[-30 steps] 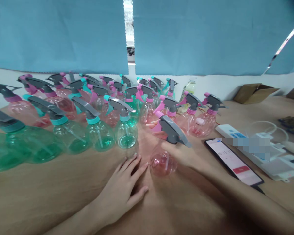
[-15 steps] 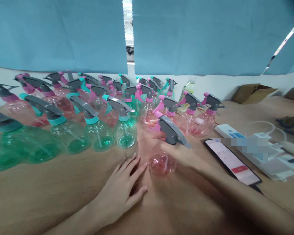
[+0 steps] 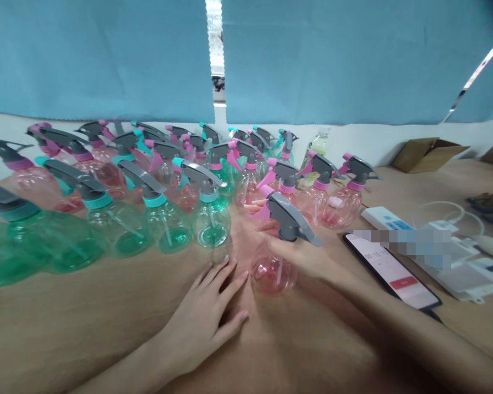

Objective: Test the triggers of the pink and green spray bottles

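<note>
A pink spray bottle [image 3: 273, 273] with a grey and pink trigger head stands in front of me, tilted little if at all. My right hand [image 3: 299, 256] is wrapped round its neck from the right, with fingertips showing on the far side near the trigger. Flat on the table just left of that bottle lies my left hand [image 3: 211, 298], fingers spread and holding nothing. The closest bottle beyond the left fingertips is a green spray bottle [image 3: 211, 224] with a turquoise collar.
Several more green and pink spray bottles [image 3: 119, 230] crowd the left and back of the wooden table [image 3: 107, 334]. At right lie a phone [image 3: 394, 271] and a white power strip [image 3: 394, 221] with cables. Farther back sit a cardboard box [image 3: 425, 156] and a drink bottle [image 3: 318, 145].
Almost nothing differs. The whole view has shifted very slightly, while both hands and the held spray bottle keep their places.
</note>
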Action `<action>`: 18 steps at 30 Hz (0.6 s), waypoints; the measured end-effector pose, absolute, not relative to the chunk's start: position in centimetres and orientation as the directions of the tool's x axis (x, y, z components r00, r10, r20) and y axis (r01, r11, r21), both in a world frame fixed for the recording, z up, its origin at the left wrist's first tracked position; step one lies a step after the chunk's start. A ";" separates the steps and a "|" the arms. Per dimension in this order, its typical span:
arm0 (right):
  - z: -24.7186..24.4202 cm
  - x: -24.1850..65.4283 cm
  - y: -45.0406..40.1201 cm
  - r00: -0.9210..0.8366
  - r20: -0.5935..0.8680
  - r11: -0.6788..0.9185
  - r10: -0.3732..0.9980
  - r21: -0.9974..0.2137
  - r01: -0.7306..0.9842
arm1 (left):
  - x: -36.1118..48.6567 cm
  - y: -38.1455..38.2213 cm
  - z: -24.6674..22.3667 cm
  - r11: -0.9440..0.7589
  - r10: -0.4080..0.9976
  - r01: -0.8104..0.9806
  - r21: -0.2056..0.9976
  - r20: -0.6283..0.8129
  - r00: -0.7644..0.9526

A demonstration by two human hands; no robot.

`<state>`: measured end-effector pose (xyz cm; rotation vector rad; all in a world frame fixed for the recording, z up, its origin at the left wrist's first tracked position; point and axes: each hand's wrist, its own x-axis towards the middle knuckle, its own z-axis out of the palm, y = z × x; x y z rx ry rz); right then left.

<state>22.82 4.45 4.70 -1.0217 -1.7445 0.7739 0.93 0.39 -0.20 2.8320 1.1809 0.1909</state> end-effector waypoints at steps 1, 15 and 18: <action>4.7 22.8 4.5 -0.205 0.410 0.456 0.889 -0.840 0.294 | 0.9 0.4 -0.2 -0.702 0.712 0.703 0.109 0.089 0.697; 4.2 23.0 4.7 -0.184 0.376 0.415 0.908 -0.868 0.273 | 0.9 0.4 -0.1 -0.702 0.712 0.703 0.117 0.081 0.698; 4.4 23.0 4.6 -0.184 0.401 0.439 0.898 -0.850 0.290 | 0.9 0.3 -0.1 -0.702 0.712 0.704 0.109 0.078 0.698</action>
